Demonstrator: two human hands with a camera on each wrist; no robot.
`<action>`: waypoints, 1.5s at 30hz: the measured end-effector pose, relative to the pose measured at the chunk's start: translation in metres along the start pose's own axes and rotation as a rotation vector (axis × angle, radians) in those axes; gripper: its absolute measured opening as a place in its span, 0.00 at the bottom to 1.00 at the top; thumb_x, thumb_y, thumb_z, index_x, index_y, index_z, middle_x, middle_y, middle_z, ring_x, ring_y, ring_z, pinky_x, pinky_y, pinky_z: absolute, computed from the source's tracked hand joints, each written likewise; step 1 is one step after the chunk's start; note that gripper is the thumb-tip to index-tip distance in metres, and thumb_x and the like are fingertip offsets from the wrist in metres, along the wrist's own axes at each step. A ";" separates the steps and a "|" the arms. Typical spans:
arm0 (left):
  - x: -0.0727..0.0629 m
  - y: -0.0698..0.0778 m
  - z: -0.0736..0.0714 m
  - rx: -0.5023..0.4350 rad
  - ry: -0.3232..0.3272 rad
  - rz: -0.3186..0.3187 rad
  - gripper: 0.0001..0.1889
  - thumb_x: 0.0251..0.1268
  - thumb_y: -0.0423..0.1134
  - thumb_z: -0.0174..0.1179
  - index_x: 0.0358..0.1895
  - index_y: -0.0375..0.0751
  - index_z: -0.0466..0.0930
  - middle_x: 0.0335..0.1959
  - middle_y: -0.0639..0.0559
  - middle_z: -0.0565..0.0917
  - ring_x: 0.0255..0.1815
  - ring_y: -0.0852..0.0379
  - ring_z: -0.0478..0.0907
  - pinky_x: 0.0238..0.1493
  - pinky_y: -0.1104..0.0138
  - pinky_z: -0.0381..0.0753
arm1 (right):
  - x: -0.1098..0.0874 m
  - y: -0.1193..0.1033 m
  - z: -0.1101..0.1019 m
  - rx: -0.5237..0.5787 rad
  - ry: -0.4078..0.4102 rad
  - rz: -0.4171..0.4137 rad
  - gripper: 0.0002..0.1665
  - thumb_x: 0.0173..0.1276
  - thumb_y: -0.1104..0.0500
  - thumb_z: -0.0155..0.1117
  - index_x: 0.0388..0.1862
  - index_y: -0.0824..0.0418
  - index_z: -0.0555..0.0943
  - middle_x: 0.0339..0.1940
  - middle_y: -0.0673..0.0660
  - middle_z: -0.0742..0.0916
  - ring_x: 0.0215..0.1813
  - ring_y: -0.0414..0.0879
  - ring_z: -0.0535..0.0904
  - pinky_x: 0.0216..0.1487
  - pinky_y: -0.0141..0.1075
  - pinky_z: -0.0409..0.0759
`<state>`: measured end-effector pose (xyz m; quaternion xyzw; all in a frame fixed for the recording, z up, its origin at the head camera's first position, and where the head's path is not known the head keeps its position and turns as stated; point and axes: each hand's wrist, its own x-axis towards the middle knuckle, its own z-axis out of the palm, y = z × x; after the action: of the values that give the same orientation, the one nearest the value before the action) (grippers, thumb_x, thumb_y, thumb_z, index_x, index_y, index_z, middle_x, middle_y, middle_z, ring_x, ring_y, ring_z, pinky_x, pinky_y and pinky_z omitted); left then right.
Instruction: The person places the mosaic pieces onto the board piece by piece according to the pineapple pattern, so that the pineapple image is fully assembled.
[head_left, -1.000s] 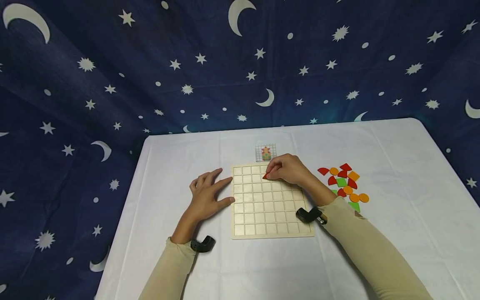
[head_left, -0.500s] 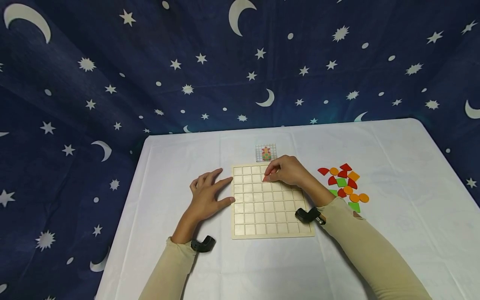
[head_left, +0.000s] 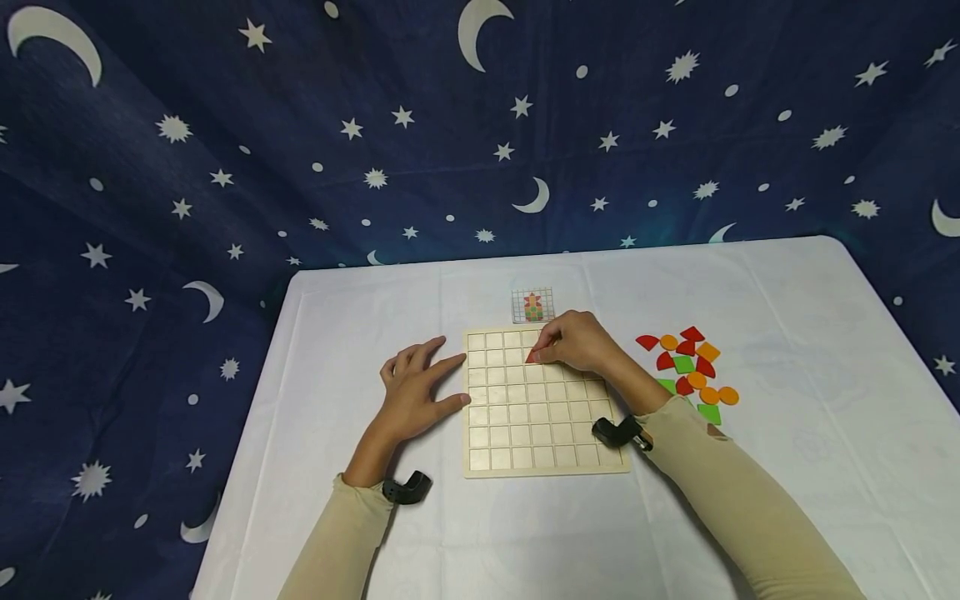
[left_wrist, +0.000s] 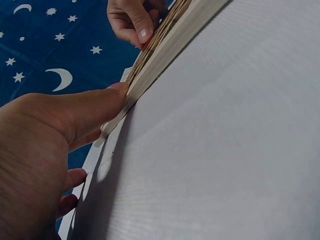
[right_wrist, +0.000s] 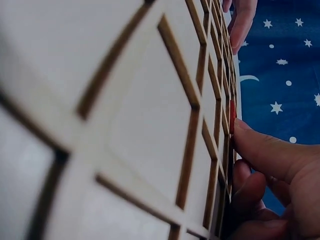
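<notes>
Red piece (head_left: 530, 357) sits pinched between the thumb and fingers of our right hand (head_left: 576, 342), over the upper part of the grid board (head_left: 498, 417) on the white worktop (head_left: 375, 317). Our left hand (head_left: 412, 393) spreads its fingers apart, thumb against the board's left edge, and we see loose coloured pieces (head_left: 683, 365) to the right.

A small, flat red piece (head_left: 531, 357) is pinched in the right hand (head_left: 576, 340), one pointed corner showing, at the second row from the far edge of a pale wooden board (head_left: 519, 415). From here I can't tell if it sits in a cell. The board lies flat, gridded into squares, the left hand's (head_left: 412, 396) thumb touching its left edge.
</notes>
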<state>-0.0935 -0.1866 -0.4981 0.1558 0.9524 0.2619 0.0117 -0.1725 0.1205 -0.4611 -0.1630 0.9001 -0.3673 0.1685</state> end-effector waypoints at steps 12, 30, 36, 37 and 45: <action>0.000 0.001 -0.001 0.004 0.005 0.009 0.34 0.60 0.62 0.68 0.70 0.61 0.77 0.81 0.49 0.61 0.76 0.43 0.56 0.68 0.37 0.43 | -0.003 0.004 -0.001 0.016 0.005 0.003 0.03 0.61 0.52 0.78 0.31 0.49 0.93 0.36 0.48 0.92 0.48 0.49 0.81 0.49 0.42 0.73; -0.001 0.000 0.001 0.009 0.001 0.006 0.33 0.61 0.63 0.67 0.70 0.61 0.77 0.80 0.49 0.62 0.76 0.43 0.56 0.68 0.38 0.43 | -0.038 0.021 -0.042 0.064 0.114 0.028 0.12 0.68 0.52 0.73 0.47 0.54 0.91 0.43 0.52 0.92 0.47 0.48 0.82 0.50 0.43 0.78; -0.001 0.000 0.001 0.004 0.004 0.010 0.33 0.61 0.63 0.67 0.70 0.60 0.77 0.80 0.49 0.62 0.76 0.43 0.56 0.68 0.38 0.43 | -0.054 0.036 -0.068 0.021 0.194 0.057 0.16 0.69 0.47 0.72 0.49 0.53 0.91 0.45 0.53 0.91 0.52 0.51 0.82 0.50 0.47 0.77; -0.001 0.000 0.001 0.003 0.005 0.009 0.33 0.61 0.63 0.67 0.70 0.60 0.77 0.80 0.49 0.62 0.76 0.42 0.56 0.68 0.38 0.43 | -0.057 0.039 -0.072 0.005 0.206 0.062 0.17 0.69 0.46 0.72 0.50 0.52 0.91 0.46 0.53 0.91 0.52 0.51 0.82 0.50 0.46 0.77; 0.000 0.000 0.001 0.002 0.012 0.014 0.33 0.61 0.62 0.67 0.70 0.60 0.77 0.80 0.48 0.62 0.75 0.42 0.56 0.68 0.37 0.43 | -0.075 0.060 -0.103 -0.087 0.240 0.144 0.21 0.69 0.45 0.72 0.52 0.56 0.90 0.51 0.59 0.89 0.53 0.57 0.79 0.53 0.51 0.76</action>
<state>-0.0930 -0.1862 -0.4995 0.1610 0.9515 0.2621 0.0040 -0.1599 0.2550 -0.4210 -0.0600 0.9382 -0.3316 0.0783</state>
